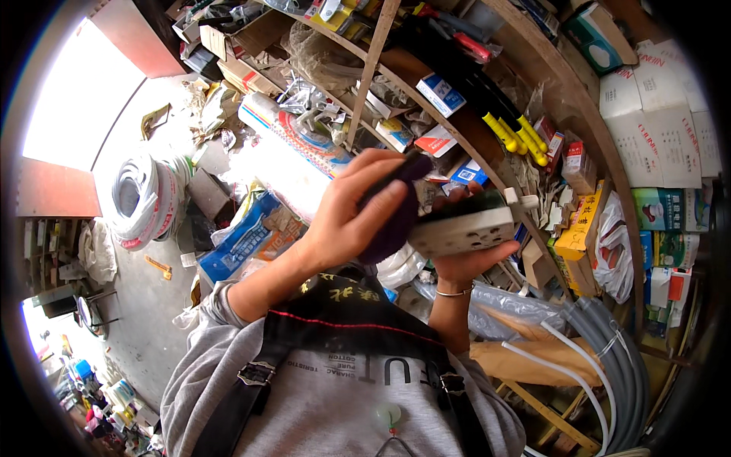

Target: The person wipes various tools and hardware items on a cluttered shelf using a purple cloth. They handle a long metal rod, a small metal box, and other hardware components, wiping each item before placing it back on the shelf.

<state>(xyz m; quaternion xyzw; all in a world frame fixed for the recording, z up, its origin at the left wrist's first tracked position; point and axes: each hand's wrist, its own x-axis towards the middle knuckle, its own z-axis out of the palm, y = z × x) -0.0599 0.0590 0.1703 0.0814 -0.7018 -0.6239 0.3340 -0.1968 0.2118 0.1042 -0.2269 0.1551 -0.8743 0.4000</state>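
A dark purple cloth [394, 225] is bunched in my left hand [351, 208], in front of my chest. My right hand [468, 260] supports a white box-shaped casing [465, 231] from beneath, its fingers reaching up behind the far side. The casing has a dark top face, several round holes along the side towards me, and white projecting parts at its right end. What kind of device it is cannot be told. The cloth is close by the casing's left end; whether they touch is unclear.
Wooden shelves [440, 120] crowded with cartons curve around ahead and to the right. Black rods with yellow tips [517, 137] stick out from one shelf. Grey pipes [617, 365] stand at lower right. Coiled white tubing [137, 200] and a blue package [245, 240] lie to the left.
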